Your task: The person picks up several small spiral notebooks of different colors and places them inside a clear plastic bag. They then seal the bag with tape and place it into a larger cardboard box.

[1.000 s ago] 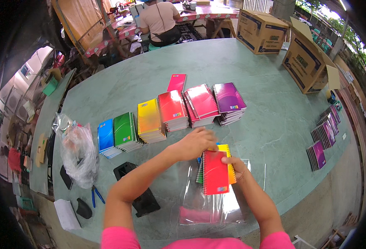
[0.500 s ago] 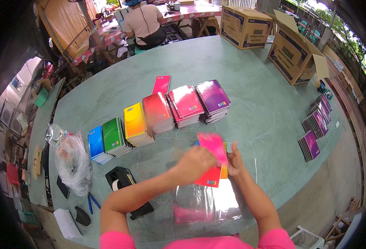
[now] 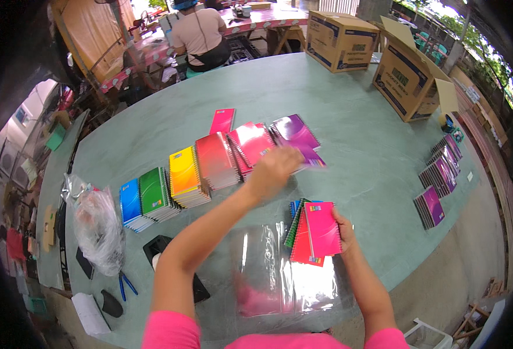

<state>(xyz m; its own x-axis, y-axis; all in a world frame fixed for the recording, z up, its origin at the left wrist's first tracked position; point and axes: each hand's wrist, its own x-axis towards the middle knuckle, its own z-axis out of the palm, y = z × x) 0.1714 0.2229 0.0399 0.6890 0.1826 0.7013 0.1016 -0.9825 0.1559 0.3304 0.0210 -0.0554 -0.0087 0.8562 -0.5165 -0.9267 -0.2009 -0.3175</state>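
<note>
**Purple notebook lifted as the right hand steadies a fanned set**

The left hand [image 3: 274,170] is closed around a purple spiral notebook [image 3: 309,158], blurred by motion, held just above the table beside the purple stack [image 3: 294,129]. The right hand [image 3: 345,231] grips a fanned bundle of notebooks [image 3: 314,231] at its right edge, thumb on the pink cover on top; red, green and blue covers peek out beneath it. The bundle rests on the upper end of a clear plastic sleeve [image 3: 279,273] lying flat on the green table [image 3: 355,116], near the person's edge.

Containers: 2 open cardboard boxes [image 3: 341,41] stand at the far side of the table, their contents not visible. A crumpled clear plastic bag [image 3: 97,228] sits at the left; what it holds cannot be made out.

Across the middle run 6 stacks of spiral notebooks, from left to right: blue [image 3: 130,203], green [image 3: 153,195], yellow-orange [image 3: 185,177], red [image 3: 215,160], pink-red [image 3: 250,142] and purple. 1 single pink notebook [image 3: 222,121] lies behind them. At the right edge, several small fanned sets with purple covers [image 3: 439,174] lie in a row, too small to count surely. Blue-handled scissors [image 3: 127,284] lie near the bag. Another person [image 3: 198,32] sits at a far table.
</note>
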